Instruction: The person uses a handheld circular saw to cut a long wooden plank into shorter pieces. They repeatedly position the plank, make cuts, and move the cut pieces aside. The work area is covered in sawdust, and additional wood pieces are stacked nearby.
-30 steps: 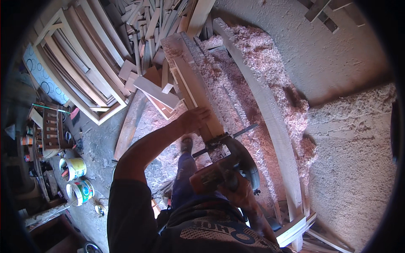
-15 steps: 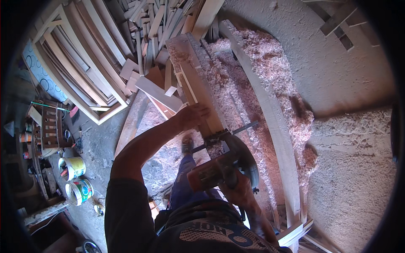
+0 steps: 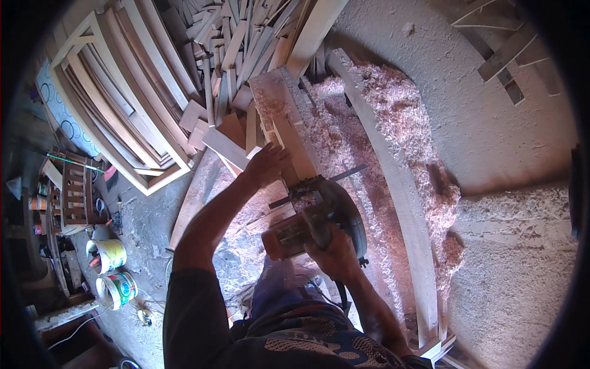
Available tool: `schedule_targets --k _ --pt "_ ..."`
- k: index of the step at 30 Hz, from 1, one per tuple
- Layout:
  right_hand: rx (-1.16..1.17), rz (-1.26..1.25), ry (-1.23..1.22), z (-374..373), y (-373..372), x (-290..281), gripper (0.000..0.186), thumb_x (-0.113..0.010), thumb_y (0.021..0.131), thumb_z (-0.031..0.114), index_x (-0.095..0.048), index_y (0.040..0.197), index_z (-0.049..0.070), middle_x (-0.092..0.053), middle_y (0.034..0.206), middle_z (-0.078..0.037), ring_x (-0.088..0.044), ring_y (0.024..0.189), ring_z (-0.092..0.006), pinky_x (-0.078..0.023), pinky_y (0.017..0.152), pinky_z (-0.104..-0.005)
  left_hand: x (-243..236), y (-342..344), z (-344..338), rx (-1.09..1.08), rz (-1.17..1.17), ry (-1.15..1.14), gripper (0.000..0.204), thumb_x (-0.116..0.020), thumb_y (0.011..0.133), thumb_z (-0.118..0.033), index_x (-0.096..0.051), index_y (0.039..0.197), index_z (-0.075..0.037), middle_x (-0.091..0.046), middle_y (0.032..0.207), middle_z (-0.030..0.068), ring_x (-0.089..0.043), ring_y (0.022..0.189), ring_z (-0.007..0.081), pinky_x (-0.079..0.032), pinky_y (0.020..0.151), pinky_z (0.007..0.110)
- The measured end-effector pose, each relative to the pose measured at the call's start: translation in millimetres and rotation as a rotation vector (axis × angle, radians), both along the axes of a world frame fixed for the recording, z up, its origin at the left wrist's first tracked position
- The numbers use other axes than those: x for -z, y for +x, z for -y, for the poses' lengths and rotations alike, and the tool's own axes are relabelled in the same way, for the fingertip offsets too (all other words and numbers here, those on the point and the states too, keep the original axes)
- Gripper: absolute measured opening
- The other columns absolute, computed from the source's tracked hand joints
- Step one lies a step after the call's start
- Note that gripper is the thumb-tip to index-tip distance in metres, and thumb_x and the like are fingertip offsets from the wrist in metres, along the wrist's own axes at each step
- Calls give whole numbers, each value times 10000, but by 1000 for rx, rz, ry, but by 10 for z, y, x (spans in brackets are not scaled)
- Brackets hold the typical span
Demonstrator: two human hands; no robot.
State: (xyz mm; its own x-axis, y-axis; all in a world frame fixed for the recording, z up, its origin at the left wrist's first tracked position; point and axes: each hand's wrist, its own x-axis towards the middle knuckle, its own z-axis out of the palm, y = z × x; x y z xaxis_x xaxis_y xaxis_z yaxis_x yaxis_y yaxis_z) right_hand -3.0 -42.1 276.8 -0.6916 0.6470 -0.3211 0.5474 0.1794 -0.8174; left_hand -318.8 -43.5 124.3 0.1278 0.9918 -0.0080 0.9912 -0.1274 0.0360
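My right hand [image 3: 333, 252] is wrapped round the handle of a circular saw [image 3: 289, 237]. The saw's base rests on a long wooden board [image 3: 295, 150], with its dark round guard on the right side. A thin metal bar [image 3: 348, 173] sticks out sideways from the base. Just ahead of the saw, my left hand [image 3: 268, 166] lies on the left edge of the board, its fingers stretched over the top face. The board lies on a wider timber beam [image 3: 270, 83] dusted with shavings. The blade and the cut are hidden under the saw.
Wood shavings [image 3: 387, 92] heap up on the right beside a long curved plank [image 3: 393, 154]. Offcuts [image 3: 236, 43] pile up at the far end. Wooden frames [image 3: 141, 92] lean at the upper left. Two buckets [image 3: 117, 289] stand on the floor at left.
The saw and my right hand have advanced along the board, away from my body. My left hand has shifted toward the board's left edge and farther ahead. The camera view has moved slightly.
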Motion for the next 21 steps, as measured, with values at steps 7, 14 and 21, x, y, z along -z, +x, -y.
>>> schedule_targets --k 7,14,21 --pt "-3 -52 33 -285 -490 131 506 -799 814 199 -646 1266 29 -737 990 -199 -737 940 -325 -558 834 -441 39 577 1123 -1180 1252 81 682 -488 1036 -608 -707 1247 3 -750 995 195 -716 930 296 -546 887 405" --pt "-50 -91 -38 -543 -1042 46 519 -781 802 223 -638 1220 -49 -722 1062 -292 -706 1056 -444 -558 909 -472 -551 1086 1051 -1148 1800 320 632 -542 1013 -637 -628 1298 -80 -713 1031 42 -664 816 84 -504 574 221" --pt "-17 -123 109 -802 -1615 242 421 -776 782 160 -674 1142 -32 -726 900 -164 -731 818 -264 -562 749 -395 -297 565 696 -1180 1731 511 576 -529 1031 -592 -634 1275 -81 -709 1004 39 -649 776 82 -507 575 229"
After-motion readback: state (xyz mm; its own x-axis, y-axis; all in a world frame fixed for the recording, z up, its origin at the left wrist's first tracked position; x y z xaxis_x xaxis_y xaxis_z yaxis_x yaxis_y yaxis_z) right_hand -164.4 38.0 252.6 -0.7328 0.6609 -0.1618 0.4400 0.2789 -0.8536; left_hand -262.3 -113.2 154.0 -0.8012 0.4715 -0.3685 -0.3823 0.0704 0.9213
